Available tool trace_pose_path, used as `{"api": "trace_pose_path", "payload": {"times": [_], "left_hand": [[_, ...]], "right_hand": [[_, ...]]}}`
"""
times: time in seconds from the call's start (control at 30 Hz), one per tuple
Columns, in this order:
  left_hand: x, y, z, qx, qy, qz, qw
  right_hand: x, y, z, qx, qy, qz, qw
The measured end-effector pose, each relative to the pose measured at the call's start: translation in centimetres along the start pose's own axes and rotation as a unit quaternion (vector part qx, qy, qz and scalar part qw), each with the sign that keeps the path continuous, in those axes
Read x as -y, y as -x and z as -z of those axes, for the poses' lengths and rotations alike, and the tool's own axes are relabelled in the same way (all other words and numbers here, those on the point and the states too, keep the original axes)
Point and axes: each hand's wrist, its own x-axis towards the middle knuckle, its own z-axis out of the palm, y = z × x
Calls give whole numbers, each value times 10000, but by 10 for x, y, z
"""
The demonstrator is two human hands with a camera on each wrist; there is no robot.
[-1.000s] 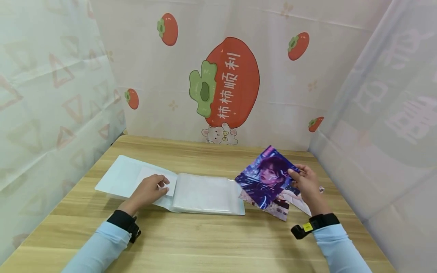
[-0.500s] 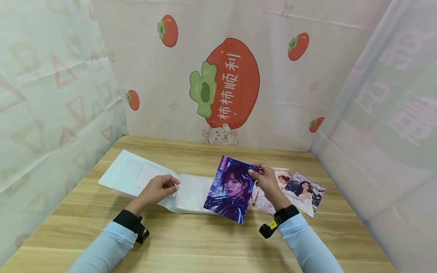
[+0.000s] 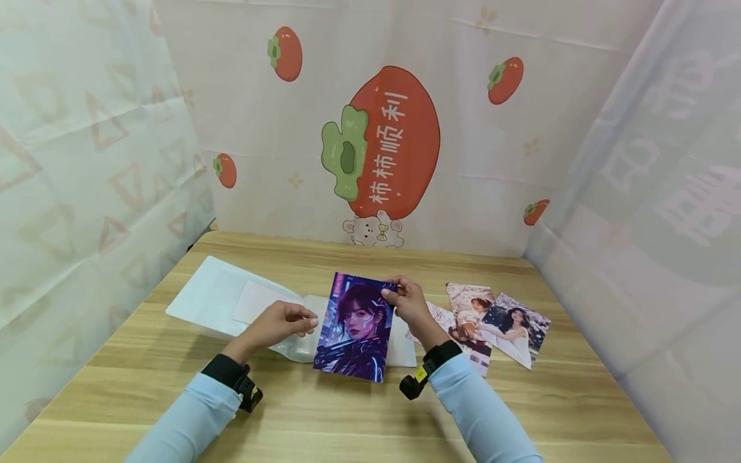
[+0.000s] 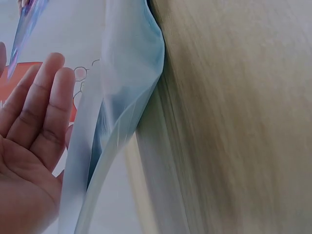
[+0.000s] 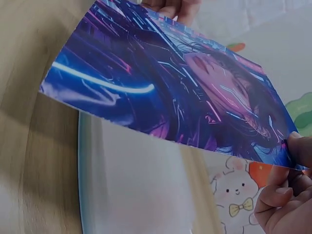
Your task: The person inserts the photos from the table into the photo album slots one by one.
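Observation:
My right hand (image 3: 415,310) pinches a purple-blue photo print (image 3: 354,334) by its upper right corner, thumb on the front. The print shows a figure with neon lines and is tilted above an open photo album (image 3: 199,292), covering much of its clear sleeve pages. In the right wrist view the thumb (image 5: 301,146) lies on the print (image 5: 146,92). My left hand (image 3: 276,329), holding nothing, hovers over the album beside the print's left edge. Its fingers (image 4: 48,109) are relaxed in the left wrist view, next to the album's pale blue cover (image 4: 136,44).
Several other photo prints (image 3: 471,315) lie overlapping on the wooden table (image 3: 324,424), right of the album. A white paper insert (image 3: 255,301) shows inside the left cover. Printed curtains (image 3: 260,116) stand behind and at both sides.
My right hand has carried the purple print leftward from above the other prints to over the album, turning it more upright. The left hand has shifted slightly right, toward the print.

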Motion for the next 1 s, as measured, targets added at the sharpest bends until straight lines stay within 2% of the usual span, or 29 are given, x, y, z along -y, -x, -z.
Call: {"api": "trace_pose_path", "payload": {"times": [0.3,0.6,0.77,1.0], "left_hand": [[2,1,-3,-86,-196,246,9995],[3,3,0,-259,-308,202,9990],[0,3,2,-567,45,380,9977],[-5,5,3,-1205,685,966,9856]], "right_hand": [[-5,6,-24,371,-3,-27,9993],[-3,8,-24,635,114,-39,9979],[-2,16,-17,630,48,-157,9979],[-17,40,-17,868,-830,-551,9912]]}}
